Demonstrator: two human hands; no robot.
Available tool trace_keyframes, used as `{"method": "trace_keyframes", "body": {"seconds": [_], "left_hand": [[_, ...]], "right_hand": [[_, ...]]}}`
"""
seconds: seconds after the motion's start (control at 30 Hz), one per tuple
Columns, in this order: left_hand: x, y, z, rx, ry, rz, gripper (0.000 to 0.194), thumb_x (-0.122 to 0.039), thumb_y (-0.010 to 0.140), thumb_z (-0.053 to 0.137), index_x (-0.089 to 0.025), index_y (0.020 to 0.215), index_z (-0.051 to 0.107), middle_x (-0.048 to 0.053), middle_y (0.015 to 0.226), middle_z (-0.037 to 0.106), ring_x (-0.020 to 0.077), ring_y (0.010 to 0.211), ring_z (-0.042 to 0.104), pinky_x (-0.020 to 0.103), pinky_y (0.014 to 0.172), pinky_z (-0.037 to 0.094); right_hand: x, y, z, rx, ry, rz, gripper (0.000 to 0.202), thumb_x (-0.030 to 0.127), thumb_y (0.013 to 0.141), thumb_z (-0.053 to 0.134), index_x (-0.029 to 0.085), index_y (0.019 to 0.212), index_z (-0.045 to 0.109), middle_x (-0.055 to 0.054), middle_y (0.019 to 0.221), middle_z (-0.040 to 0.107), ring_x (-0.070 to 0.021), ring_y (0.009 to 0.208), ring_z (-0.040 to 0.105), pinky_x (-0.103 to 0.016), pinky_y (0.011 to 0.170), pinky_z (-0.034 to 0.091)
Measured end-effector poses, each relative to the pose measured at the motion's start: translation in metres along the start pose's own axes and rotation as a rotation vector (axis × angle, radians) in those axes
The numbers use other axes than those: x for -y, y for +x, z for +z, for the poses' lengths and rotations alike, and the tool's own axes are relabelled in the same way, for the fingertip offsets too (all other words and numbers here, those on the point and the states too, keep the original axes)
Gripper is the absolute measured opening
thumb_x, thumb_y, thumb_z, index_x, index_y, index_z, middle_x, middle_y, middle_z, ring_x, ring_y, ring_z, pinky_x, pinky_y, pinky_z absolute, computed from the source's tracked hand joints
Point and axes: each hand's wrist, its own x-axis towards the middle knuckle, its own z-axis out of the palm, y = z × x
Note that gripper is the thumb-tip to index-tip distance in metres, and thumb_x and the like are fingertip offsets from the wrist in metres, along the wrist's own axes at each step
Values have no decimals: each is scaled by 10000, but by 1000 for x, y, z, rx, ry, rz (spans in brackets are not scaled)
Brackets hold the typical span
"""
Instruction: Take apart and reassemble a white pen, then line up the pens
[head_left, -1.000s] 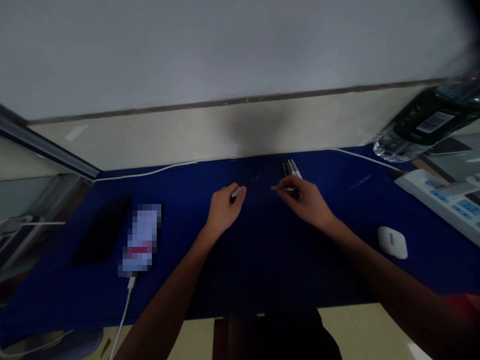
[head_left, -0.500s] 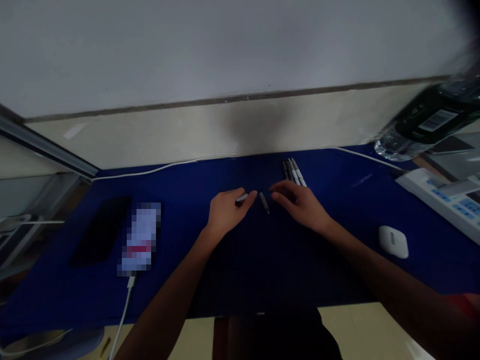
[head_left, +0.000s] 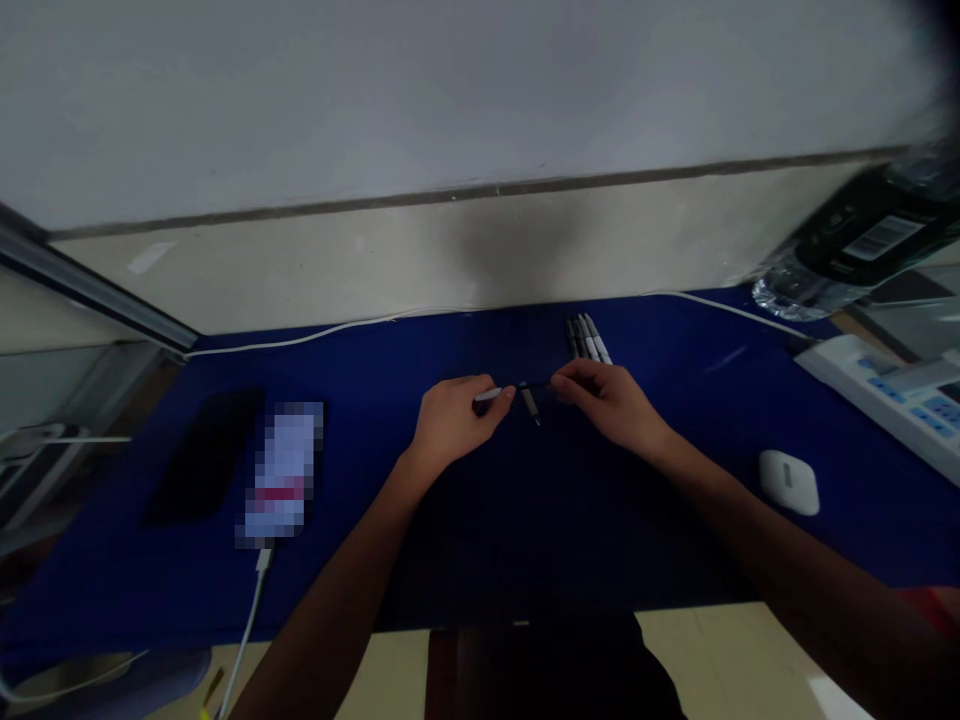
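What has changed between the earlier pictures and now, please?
The right hand has let go of a pen part, which lies between the hands, and now pinches a dark rod. The left hand has moved slightly to the right, holding the white piece. The pens, phone and white case stayed in place.

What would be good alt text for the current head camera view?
A person's left hand holds a white pen piece and the right hand pinches a thin dark piece over a blue table. Another pen part lies between the hands, with pens side by side beyond the right hand. A plugged-in phone lies at left, a white case at right.
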Motion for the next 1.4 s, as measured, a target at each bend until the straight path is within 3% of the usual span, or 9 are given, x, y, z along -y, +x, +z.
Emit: {"method": "trace_keyframes", "body": {"seconds": [0.17,0.4,0.63,0.87,1.07,1.27,1.4], "left_hand": [[5,2,-5,-24,-96,0,347,-385,923,504,-177,652,558,-37,556,493,89,520,457,238,533,283],[7,3,-7,-22,-133,-17,334,-355,904,518,-174,629,571,-46,534,489,81,496,451,234,514,278],[7,3,-7,-11,-134,-47,314,-341,880,532,-173,618,569,-46,533,492,82,501,452,231,513,274],[8,3,-8,-1,-150,-44,291,-337,873,541,-177,638,600,-47,531,501,81,494,457,230,510,279],[7,3,-8,5,-148,-55,305,-343,876,530,-176,628,587,-40,527,504,87,491,457,234,506,270],[6,3,-9,11,-152,-59,322,-352,882,518,-171,622,575,-40,527,501,83,492,448,232,509,270],[5,4,-9,10,-143,-64,306,-348,869,530,-173,624,590,-39,526,507,85,496,454,233,510,269]], "right_hand": [[-5,3,-4,-56,65,17,269,449,875,616,192,882,694,-25,736,667,-157,663,612,-272,597,432],[-2,1,-4,-4,24,-2,446,528,927,499,185,709,685,-14,600,603,-139,577,564,-271,566,414],[-3,2,-4,-31,58,4,242,431,842,658,203,902,710,-30,786,694,-169,699,629,-284,628,453],[-1,0,-6,-6,-57,0,450,513,939,488,189,696,686,-10,582,592,-134,545,541,-279,534,377],[-3,1,-3,-59,28,-29,247,437,849,655,205,917,706,-27,790,687,-162,692,613,-278,614,432],[-1,-1,-6,-10,-66,3,505,548,945,454,186,657,657,-6,559,571,-121,505,504,-270,508,355],[-1,-1,-5,-22,-64,-20,451,534,937,480,190,707,659,-19,619,602,-139,564,540,-273,529,372]]}}
